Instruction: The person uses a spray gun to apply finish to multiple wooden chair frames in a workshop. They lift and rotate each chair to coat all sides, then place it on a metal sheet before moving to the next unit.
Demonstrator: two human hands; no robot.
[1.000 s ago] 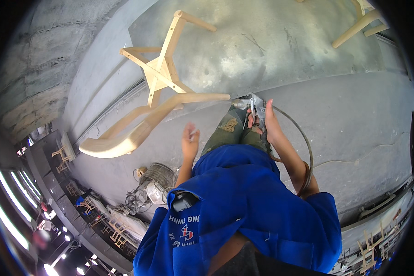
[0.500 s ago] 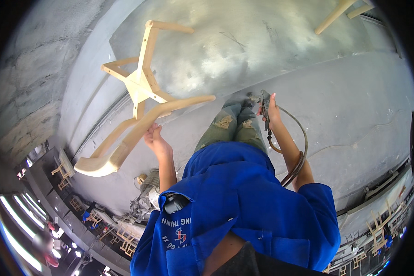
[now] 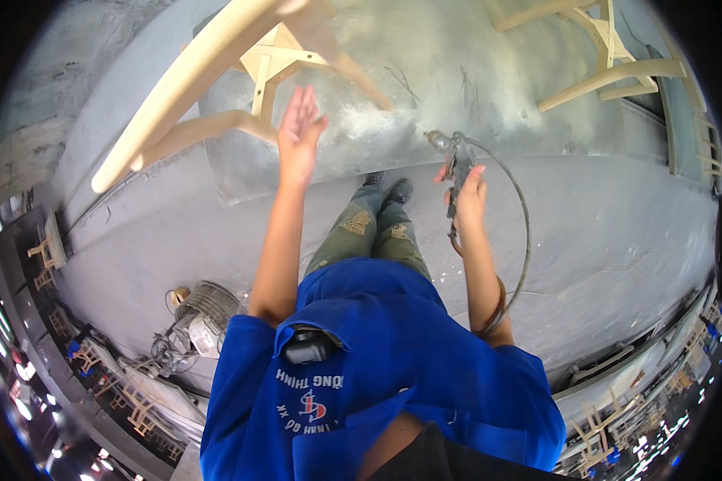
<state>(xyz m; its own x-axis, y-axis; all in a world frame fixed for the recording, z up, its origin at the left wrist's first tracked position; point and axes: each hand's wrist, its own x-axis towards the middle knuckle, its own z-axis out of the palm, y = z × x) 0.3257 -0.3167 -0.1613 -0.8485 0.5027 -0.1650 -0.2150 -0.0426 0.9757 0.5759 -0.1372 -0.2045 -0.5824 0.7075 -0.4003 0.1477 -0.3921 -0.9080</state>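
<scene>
A pale wooden chair frame (image 3: 186, 80) with a curved rail and crossed pieces under it is tilted at the upper left. Beside its lower parts, my left hand (image 3: 299, 143) is open, palm up and fingers stretched. I cannot tell whether the fingertips touch the wood. In my right hand (image 3: 472, 199) is a metal spray gun (image 3: 460, 160), its nozzle pointing up and left towards a grey metal sheet. A thin dark hose (image 3: 525, 232) loops from the gun down along my right forearm.
A grey metal sheet (image 3: 425, 88) spans the area ahead. Another wooden chair frame (image 3: 610, 76) is at the upper right. A machine with a ribbed drum and cables (image 3: 208, 309) sits on the floor at the left. More chair frames line both sides behind me.
The chair frame has turned and now appears larger and higher. My left hand has moved forward and its fingers have straightened. The spray gun has tipped towards the sheet.
</scene>
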